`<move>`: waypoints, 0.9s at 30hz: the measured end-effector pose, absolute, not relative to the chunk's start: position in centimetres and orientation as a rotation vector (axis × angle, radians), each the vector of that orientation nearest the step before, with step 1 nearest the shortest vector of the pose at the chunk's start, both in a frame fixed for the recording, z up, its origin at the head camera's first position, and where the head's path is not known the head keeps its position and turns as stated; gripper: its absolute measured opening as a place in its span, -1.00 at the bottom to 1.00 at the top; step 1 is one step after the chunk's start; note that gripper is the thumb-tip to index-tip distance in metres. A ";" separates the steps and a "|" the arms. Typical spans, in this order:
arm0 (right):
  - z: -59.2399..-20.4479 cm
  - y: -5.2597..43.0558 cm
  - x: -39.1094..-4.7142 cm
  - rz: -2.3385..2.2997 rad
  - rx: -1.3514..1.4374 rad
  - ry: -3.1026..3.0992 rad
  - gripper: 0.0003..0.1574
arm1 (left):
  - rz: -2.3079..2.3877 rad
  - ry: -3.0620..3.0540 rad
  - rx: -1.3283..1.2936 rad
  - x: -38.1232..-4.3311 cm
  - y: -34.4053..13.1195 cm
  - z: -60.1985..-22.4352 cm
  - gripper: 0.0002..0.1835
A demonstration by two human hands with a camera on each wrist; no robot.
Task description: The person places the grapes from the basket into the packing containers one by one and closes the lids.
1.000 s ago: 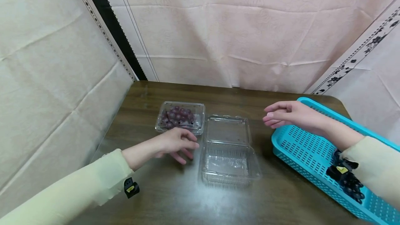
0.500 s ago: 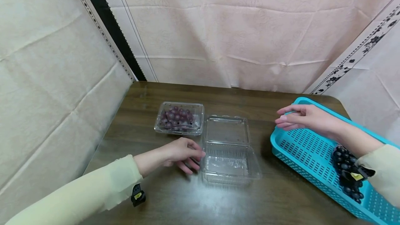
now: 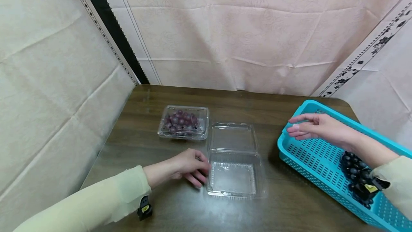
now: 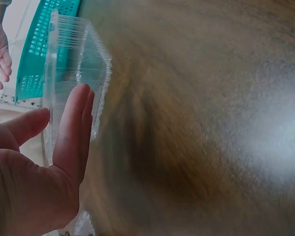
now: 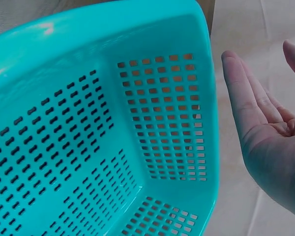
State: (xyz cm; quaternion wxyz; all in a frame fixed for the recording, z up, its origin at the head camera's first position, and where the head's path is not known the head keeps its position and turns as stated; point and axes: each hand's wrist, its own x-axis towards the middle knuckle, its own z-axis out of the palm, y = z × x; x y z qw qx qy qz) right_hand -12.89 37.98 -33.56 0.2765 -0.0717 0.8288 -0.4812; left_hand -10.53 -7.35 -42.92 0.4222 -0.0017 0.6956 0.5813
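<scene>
My left hand (image 3: 191, 167) is at the left side of a clear plastic clamshell box (image 3: 236, 178), its straight fingers right at the box's edge. The box lies with its lid folded back and nothing in it. In the left wrist view the thumb and fingers (image 4: 71, 132) overlap the clear wall. My right hand (image 3: 317, 128) hovers over the far end of a turquoise perforated basket (image 3: 299, 162), fingers loosely extended and holding nothing. A bunch of dark grapes (image 3: 355, 173) lies in the basket, partly hidden by the right forearm and wrist camera.
Behind the left hand stands a closed clear box (image 3: 203, 124) with reddish-purple grapes (image 3: 180, 120) inside. A brown wooden table (image 3: 173, 212) carries everything. Pale cloth (image 3: 225, 46) hangs along the table's back and sides.
My left hand has moved right and nearer to me, up to the open box, which has shifted slightly. The right hand has moved right, farther over the basket.
</scene>
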 end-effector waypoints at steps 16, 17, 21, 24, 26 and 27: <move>-34.0 38.8 -12.4 -1.308 -0.200 2.215 -0.33 | 1.522 1.799 -0.014 -10.8 -5.8 -43.2 -0.87; -34.0 38.9 -12.3 -1.309 -0.201 2.214 -0.33 | 1.526 1.802 -0.014 -10.9 -5.7 -43.1 -0.87; -33.8 39.2 -12.1 -1.311 -0.200 2.221 -0.32 | 1.534 1.815 -0.012 -11.3 -5.5 -43.1 -0.86; -33.7 39.5 -11.9 -1.293 -0.176 2.236 -0.31 | 1.540 1.827 -0.011 -11.7 -5.3 -43.2 -0.86; -33.6 39.8 -11.8 -1.283 -0.162 2.239 -0.30 | 1.546 1.830 -0.013 -11.9 -5.2 -43.2 -0.85; -33.6 40.0 -11.7 -1.280 -0.155 2.239 -0.30 | 1.548 1.833 -0.014 -12.0 -5.2 -43.3 -0.85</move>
